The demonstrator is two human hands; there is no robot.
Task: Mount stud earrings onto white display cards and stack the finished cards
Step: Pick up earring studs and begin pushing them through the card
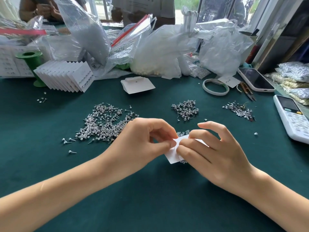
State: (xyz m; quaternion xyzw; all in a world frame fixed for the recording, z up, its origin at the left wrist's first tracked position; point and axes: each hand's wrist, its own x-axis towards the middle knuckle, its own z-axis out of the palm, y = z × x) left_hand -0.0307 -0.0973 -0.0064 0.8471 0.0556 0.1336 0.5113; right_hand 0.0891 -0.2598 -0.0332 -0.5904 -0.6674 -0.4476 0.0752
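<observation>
A small white display card (172, 156) is held over the green table between both hands. My left hand (142, 143) pinches its left edge, and a thin earring post shows at the fingertips. My right hand (212, 151) grips the card from the right and covers most of it. A large heap of silver stud earrings (103, 124) lies left of my hands. Two smaller heaps, one (185, 109) and another (239, 110), lie farther back. A fanned stack of finished cards (66, 76) leans at the back left. A loose blank card (137, 85) lies at the back centre.
Plastic bags (167, 52) of supplies crowd the back of the table. A green spool (31, 61) stands at the far left. A tape roll (215, 87), scissors (247, 92), a phone (255, 79) and a white calculator (294, 118) sit on the right. People sit across the table.
</observation>
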